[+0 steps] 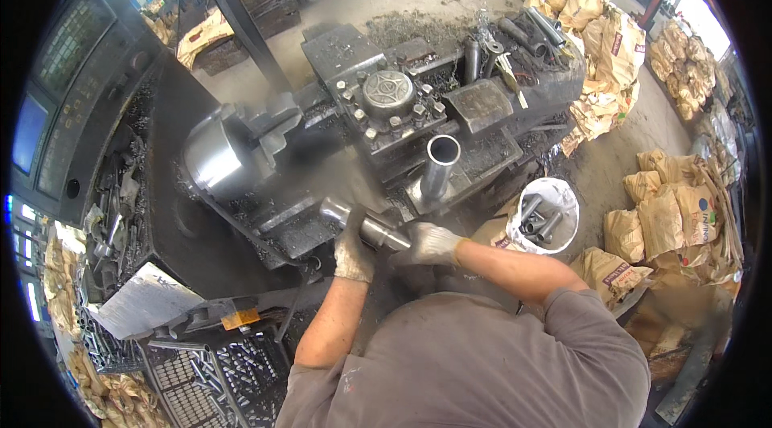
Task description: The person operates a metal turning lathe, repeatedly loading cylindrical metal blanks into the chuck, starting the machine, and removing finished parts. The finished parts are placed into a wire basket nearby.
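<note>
Both my gloved hands are closed round a shiny metal cylinder (pixel 376 229), which lies tilted in front of my chest. My left hand (pixel 354 255) grips it near its middle. At its right end, my right hand (pixel 428 245) wraps round it; that end is partly hidden by the glove. Just beyond my right hand, a hollow steel tube (pixel 438 173) stands upright on the lathe's carriage. To the left is the lathe chuck (pixel 217 156), with its jaws pointing toward the bolted tool post (pixel 388 94). Nothing that I can see sits in the jaws.
A white bucket (pixel 569 201) with several metal tubes stands at my right. Past it are piled brown paper sacks (pixel 663 215). More tubes and tools lie on the machine's far right end (pixel 523 42). A crate of small metal parts (pixel 189 384) is at lower left, beside a control panel (pixel 76 98).
</note>
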Available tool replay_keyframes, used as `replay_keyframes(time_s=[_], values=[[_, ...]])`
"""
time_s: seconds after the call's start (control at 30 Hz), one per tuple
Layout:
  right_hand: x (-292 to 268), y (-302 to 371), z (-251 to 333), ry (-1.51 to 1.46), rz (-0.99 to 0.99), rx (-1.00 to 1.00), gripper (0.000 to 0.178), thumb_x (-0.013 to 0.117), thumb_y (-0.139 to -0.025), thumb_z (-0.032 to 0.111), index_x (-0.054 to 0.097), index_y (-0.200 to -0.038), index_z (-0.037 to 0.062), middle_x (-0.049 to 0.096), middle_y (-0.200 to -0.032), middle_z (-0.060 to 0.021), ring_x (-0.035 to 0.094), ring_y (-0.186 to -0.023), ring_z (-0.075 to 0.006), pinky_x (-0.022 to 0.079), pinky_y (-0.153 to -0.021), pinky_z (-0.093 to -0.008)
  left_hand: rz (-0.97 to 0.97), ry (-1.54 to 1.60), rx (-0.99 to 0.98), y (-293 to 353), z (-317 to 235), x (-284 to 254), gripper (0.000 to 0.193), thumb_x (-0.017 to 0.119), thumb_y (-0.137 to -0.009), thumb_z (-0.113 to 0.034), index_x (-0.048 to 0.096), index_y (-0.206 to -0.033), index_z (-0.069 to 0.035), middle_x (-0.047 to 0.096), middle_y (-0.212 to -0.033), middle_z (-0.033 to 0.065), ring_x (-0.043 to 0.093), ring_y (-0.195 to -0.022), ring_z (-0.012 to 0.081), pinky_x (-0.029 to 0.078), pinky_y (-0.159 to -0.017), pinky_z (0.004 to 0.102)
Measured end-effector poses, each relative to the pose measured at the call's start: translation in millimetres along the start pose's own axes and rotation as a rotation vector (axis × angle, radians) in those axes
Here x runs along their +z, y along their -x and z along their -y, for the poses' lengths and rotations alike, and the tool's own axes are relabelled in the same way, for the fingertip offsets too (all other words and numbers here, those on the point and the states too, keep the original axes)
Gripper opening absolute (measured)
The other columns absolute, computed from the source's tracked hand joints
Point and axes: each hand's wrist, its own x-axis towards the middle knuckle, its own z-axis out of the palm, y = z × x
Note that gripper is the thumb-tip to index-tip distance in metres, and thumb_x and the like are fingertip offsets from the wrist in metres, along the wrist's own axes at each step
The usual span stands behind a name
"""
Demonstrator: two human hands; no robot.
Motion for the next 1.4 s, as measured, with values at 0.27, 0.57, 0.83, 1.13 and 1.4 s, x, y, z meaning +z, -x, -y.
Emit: replay_keyframes(time_s=[0.27,0.57,0.83,1.13,1.4], values=[[-44.4,35.0,-61.0,-0.154,0.025,0.047,0.056,0.087,-0.08,0.038,0.077,-0.123,0.0029,0.079,-0.091,-0.0161,0.076,-0.08,-0.0256,0.06,-0.071,-0.0425,0.064,0.05,0.172,-12.8,-14.9,-39.4,0.041,0.061,-0.096,-0.035,0.069,-0.122,-0.004,0.072,-0.119,0.0122,0.068,-0.116,0.0325,0.054,-0.107,0.0513],[-57.1,215.1,-359.4,-0.631,-0.369,0.889,0.041,0.087,-0.082,0.03,0.079,-0.111,0.0014,0.079,-0.098,-0.017,0.077,-0.081,-0.0193,0.062,-0.065,-0.0436,0.138,0.077,0.038,-9.9,-32.2,-58.3,0.052,0.052,-0.111,-0.049,0.066,-0.136,-0.006,0.073,-0.131,0.0128,0.071,-0.119,0.0363,0.057,-0.103,0.0578],[-142.1,95.8,-159.9,0.05,-0.792,0.196,0.068,0.083,-0.086,0.035,0.062,-0.146,0.0109,0.074,-0.134,-0.0212,0.074,-0.115,-0.0377,0.06,-0.095,-0.0446,0.225,-0.144,0.049,12.0,-23.9,-31.6,0.063,0.056,-0.11,-0.054,0.06,-0.149,-0.005,0.072,-0.132,0.0121,0.072,-0.117,0.0309,0.064,-0.09,0.051],[-93.4,19.3,5.7,0.196,-0.28,-0.634,0.068,0.089,-0.078,0.029,0.067,-0.142,0.019,0.074,-0.129,-0.0167,0.075,-0.113,-0.0364,0.062,-0.093,-0.0446,0.407,0.032,-0.296,52.3,-6.2,-40.6,0.067,0.054,-0.109,-0.063,0.062,-0.145,-0.008,0.075,-0.114,0.0112,0.074,-0.101,0.0276,0.062,-0.089,0.0446],[27.1,-91.2,15.0,0.363,-0.531,-0.205,0.039,0.075,-0.087,0.019,0.065,-0.119,-0.0002,0.076,-0.094,-0.0256,0.076,-0.081,-0.0465,0.061,-0.074,-0.0565,0.167,0.022,0.091,0.0,-53.6,-93.4,0.059,0.059,-0.106,-0.062,0.069,-0.123,-0.006,0.077,-0.101,0.0141,0.078,-0.085,0.0353,0.068,-0.08,0.0513]])
